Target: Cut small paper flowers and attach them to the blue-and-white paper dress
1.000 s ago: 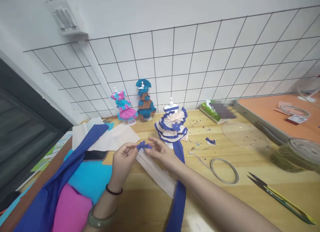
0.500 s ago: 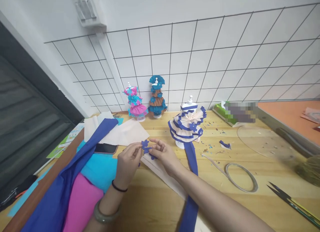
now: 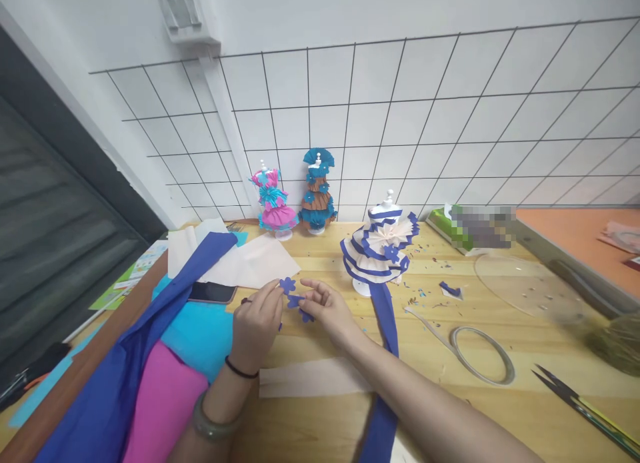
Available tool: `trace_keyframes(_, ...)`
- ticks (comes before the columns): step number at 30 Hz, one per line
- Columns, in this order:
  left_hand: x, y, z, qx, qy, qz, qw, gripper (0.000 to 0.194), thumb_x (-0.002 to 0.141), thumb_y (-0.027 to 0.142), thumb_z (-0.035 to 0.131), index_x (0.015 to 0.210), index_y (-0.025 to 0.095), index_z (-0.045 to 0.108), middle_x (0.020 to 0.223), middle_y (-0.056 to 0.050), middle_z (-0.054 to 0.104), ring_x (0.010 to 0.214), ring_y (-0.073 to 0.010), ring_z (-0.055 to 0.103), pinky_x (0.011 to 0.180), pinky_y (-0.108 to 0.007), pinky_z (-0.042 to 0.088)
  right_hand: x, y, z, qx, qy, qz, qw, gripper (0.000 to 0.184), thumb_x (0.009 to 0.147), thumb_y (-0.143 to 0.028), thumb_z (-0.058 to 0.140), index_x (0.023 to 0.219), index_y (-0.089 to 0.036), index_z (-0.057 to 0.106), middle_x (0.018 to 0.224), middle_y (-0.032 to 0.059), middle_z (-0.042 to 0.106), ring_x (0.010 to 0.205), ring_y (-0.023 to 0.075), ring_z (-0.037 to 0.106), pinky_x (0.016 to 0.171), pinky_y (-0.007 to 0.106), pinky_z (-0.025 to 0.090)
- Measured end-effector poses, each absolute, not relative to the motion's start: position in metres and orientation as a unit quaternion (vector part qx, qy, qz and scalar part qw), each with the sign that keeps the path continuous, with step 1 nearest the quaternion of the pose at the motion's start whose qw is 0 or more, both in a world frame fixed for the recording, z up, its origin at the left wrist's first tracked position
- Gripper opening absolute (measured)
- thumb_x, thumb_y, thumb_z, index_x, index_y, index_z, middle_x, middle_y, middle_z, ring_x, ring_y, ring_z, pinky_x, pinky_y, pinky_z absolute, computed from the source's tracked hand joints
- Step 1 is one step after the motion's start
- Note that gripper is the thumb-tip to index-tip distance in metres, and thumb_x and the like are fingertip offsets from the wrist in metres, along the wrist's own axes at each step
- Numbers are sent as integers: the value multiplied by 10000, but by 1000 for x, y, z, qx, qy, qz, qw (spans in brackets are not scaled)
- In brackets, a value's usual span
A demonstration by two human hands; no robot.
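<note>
Since a second ago the cream strip [image 3: 313,378] drops flat on the bench [image 3: 500,410], at 6 o'clock from the hands. Left hand [image 3: 257,323] and right hand [image 3: 327,310] both pinch the blue paper flower [image 3: 293,296] in their fingers, above the bench. Looks flimsy and tearable, so I'd grip the petal edges lightly.

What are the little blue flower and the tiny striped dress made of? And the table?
The blue flower, pinched between the left hand and right hand, looks like thin matte paper with cut petals. The striped dress seems to be pleated paper too, since its folds stay crisp. The table looks like pale wood with visible grain.
</note>
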State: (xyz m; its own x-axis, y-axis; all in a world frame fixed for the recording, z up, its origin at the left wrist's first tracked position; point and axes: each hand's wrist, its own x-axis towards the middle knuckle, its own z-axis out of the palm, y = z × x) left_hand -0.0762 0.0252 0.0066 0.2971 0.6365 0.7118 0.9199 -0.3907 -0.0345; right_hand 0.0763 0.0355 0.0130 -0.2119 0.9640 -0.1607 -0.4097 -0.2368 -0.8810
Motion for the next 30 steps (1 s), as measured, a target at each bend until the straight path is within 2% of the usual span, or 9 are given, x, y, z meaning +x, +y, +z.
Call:
trace_keyframes(9,-76,25,2,-764,-531,-307,203,178,826,162,439,847,163,616,1031,-102,660,812,-195,647,675,-269,473,70,39,5,-380,-350,690,506,417,551,-157,658,939,-157,507,592,-67,563,447,68,484,457,205,327)
trace_keyframes(13,-78,27,-4,-770,-532,-309,170,191,830,163,435,955,146,579,1015,-108,662,830,-192,641,661,-265,485,69,40,2,-379,-349,691,508,409,553,-162,658,935,-165,510,605,-61,571,444,67,480,458,205,333)
trace_keyframes(16,-78,27,-6,-777,-520,-314,164,224,821,158,443,1015,143,556,992,-114,660,873,-211,618,713,-303,486,68,40,1,-377,-350,693,506,405,547,-173,669,924,-175,520,599,-63,568,442,69,477,456,206,335)
trace_keyframes(23,-79,25,-1,-793,-504,-315,137,169,812,135,454,846,187,611,959,-85,640,858,-210,575,758,-347,465,66,40,1,-383,-359,691,497,412,553,-191,667,936,-164,517,588,-57,570,423,62,450,442,200,313)
trace_keyframes(30,-80,24,3,-807,-489,-283,173,166,830,172,454,828,176,620,849,-88,649,789,-195,571,715,-330,463,69,39,2,-397,-386,665,502,385,568,-175,652,928,-168,517,567,-62,559,432,68,445,457,208,314)
